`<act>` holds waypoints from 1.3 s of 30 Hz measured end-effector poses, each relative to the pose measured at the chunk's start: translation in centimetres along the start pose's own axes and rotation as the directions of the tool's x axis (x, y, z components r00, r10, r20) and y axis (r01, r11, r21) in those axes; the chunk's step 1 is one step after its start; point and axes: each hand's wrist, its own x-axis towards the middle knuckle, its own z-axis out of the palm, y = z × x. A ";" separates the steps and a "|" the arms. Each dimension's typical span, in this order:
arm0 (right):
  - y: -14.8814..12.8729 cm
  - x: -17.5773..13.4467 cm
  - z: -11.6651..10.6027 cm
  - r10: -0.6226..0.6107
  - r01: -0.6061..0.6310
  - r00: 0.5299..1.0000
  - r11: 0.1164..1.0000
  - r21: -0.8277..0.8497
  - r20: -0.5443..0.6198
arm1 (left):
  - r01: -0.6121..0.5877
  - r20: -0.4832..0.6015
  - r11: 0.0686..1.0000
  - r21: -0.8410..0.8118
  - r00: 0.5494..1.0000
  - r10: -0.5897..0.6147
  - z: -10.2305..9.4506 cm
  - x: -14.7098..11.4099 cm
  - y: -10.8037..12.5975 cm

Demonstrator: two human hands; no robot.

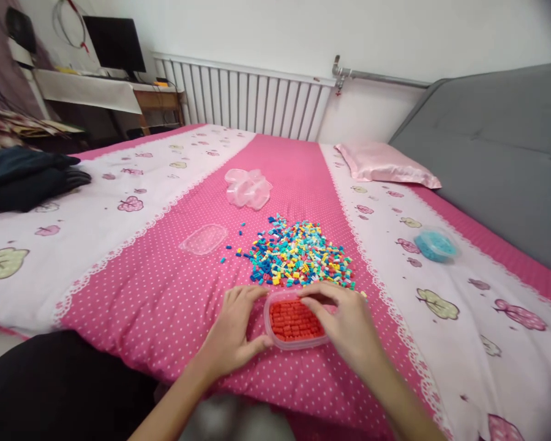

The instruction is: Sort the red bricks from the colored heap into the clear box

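A clear plastic container (294,345) sits on the pink bedspread in front of me, filled with tidy rows of red building bricks (296,321). My left hand (239,327) grips the container's left side, with fingertips at the far corner and the thumb at the near one. Over its right part bends my right hand (340,312), thumb and index finger close together near the far rim. Whatever those fingertips may hold is hidden. Just beyond the container lies a loose heap of small multicoloured building bricks (303,251).
A clear lid (205,239) lies left of the heap, and clear plastic containers (248,188) lie behind it. To the right stands a container of light-blue pieces (436,245). A pink pillow (386,164) and dark folded clothes (27,177) rest on the bed (284,162).
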 end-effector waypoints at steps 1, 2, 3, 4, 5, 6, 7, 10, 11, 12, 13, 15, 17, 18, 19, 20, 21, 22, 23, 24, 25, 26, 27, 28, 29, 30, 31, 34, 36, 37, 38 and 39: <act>-0.7 0.1 0.6 -0.049 0.049 0.999 0.995 -0.085 0.005 | -0.003 -0.002 1.000 -0.012 1.000 0.003 0.0 0.1 -0.1; -1.1 0.3 1.2 -0.086 0.087 0.996 0.982 -0.170 0.013 | -0.006 0.000 1.000 -0.023 1.000 0.006 0.0 0.1 -0.1; -1.3 0.4 1.7 -0.110 0.113 0.994 0.961 -0.254 0.023 | -0.007 0.010 0.999 -0.033 1.000 0.007 0.0 0.1 -0.1; -1.4 0.5 2.2 -0.123 0.128 0.992 0.935 -0.331 0.036 | -0.010 0.022 0.999 -0.041 1.000 0.011 0.0 0.1 0.0; -1.4 0.5 2.5 -0.127 0.136 0.991 0.907 -0.398 0.049 | -0.012 0.033 0.999 -0.045 0.999 0.013 -0.1 0.0 0.0; -1.4 0.5 2.7 -0.130 0.143 0.990 0.881 -0.452 0.061 | -0.014 0.044 0.999 -0.048 0.999 0.016 -0.1 0.0 0.1; -1.3 0.4 2.9 -0.131 0.147 0.989 0.858 -0.492 0.068 | -0.013 0.051 0.999 -0.049 0.999 0.016 -0.1 0.0 0.1; -1.2 0.0 3.3 -0.129 0.142 0.990 0.826 -0.546 0.061 | -0.008 0.067 0.999 -0.052 0.998 0.012 0.0 0.1 0.2; -1.2 -0.1 3.3 -0.126 0.139 0.990 0.824 -0.550 0.060 | -0.005 0.074 0.999 -0.053 0.997 0.009 0.1 0.1 0.2; -1.3 -0.2 3.4 -0.122 0.135 0.991 0.821 -0.554 0.060 | -0.003 0.080 0.999 -0.053 0.997 0.007 0.1 0.1 0.2; -1.3 -0.2 3.5 -0.118 0.131 0.991 0.819 -0.559 0.060 | -0.002 0.084 0.999 -0.052 0.996 0.007 0.2 0.1 0.2; -1.4 -0.2 3.8 -0.111 0.126 0.992 0.810 -0.573 0.062 | -0.006 0.084 0.999 -0.049 0.996 0.010 0.2 0.1 0.1; -1.4 -0.2 4.0 -0.107 0.126 0.992 0.797 -0.591 0.067 | -0.016 0.081 0.999 -0.050 0.997 0.020 0.2 0.1 0.1; -1.4 -0.2 4.1 -0.108 0.130 0.992 0.790 -0.599 0.072 | -0.020 0.080 0.998 -0.052 0.996 0.025 0.2 0.1 0.1; -1.4 -0.2 4.2 -0.108 0.132 0.991 0.784 -0.606 0.076 | -0.024 0.080 0.998 -0.054 0.996 0.028 0.2 0.1 0.2; -1.4 -0.2 4.3 -0.105 0.129 0.992 0.779 -0.614 0.075 | -0.026 0.081 0.998 -0.056 0.996 0.030 0.2 0.2 0.2; -1.4 -0.2 4.4 -0.099 0.123 0.992 0.774 -0.621 0.073 | -0.027 0.081 0.998 -0.058 0.996 0.032 0.2 0.2 0.2; -1.4 -0.2 4.4 -0.090 0.114 0.993 0.769 -0.629 0.070 | -0.027 0.083 0.998 -0.059 0.996 0.032 0.1 0.2 0.2; -1.5 -0.2 4.4 -0.079 0.103 0.995 0.764 -0.637 0.066 | -0.028 0.085 0.998 -0.059 0.996 0.033 0.1 0.2 0.2; -1.5 -0.3 4.5 -0.067 0.090 0.996 0.759 -0.645 0.061 | -0.028 0.089 0.998 -0.059 0.995 0.033 0.1 0.2 0.3; -1.6 -0.3 4.5 -0.056 0.082 0.997 0.757 -0.648 0.060 | -0.029 0.093 0.998 -0.058 0.995 0.034 0.1 0.2 0.3; -1.6 -0.3 4.4 -0.049 0.078 0.997 0.760 -0.646 0.062 | -0.030 0.097 0.998 -0.057 0.995 0.036 0.1 0.2 0.3; -1.6 -0.3 4.4 -0.043 0.074 0.997 0.767 -0.637 0.063 | -0.032 0.100 0.998 -0.056 0.994 0.038 0.0 0.2 0.3; -1.6 -0.2 4.4 -0.038 0.070 0.997 0.779 -0.623 0.064 | -0.034 0.101 0.998 -0.056 0.994 0.040 0.0 0.2 0.3; -1.5 -0.3 4.4 -0.037 0.068 0.997 0.792 -0.606 0.064 | -0.036 0.100 0.998 -0.056 0.994 0.041 0.0 0.3 0.3; -1.5 -0.3 4.5 -0.037 0.067 0.997 0.804 -0.591 0.062 | -0.036 0.101 0.998 -0.056 0.994 0.042 0.0 0.2 0.3; -1.4 -0.3 4.5 -0.041 0.067 0.998 0.812 -0.580 0.057 | -0.035 0.100 0.998 -0.056 0.994 0.041 0.0 0.2 0.3; -1.2 -0.5 4.4 -0.072 0.079 0.997 0.810 -0.580 0.035 | -0.029 0.102 0.998 -0.056 0.994 0.034 0.1 0.2 0.2; -1.1 -0.6 4.2 -0.096 0.090 0.995 0.802 -0.591 0.021 | -0.026 0.102 0.998 -0.054 0.994 0.031 0.1 0.1 0.2; -1.1 -0.7 4.1 -0.109 0.095 0.994 0.799 -0.594 0.014 | -0.025 0.101 0.998 -0.052 0.994 0.030 0.1 0.0 0.2; -1.1 -0.7 3.9 -0.120 0.100 0.993 0.797 -0.595 0.005 | -0.025 0.102 0.998 -0.050 0.994 0.030 0.1 0.0 0.1; -1.1 -0.7 3.8 -0.131 0.103 0.991 0.798 -0.593 -0.003 | -0.024 0.102 0.999 -0.047 0.994 0.029 0.1 0.0 0.1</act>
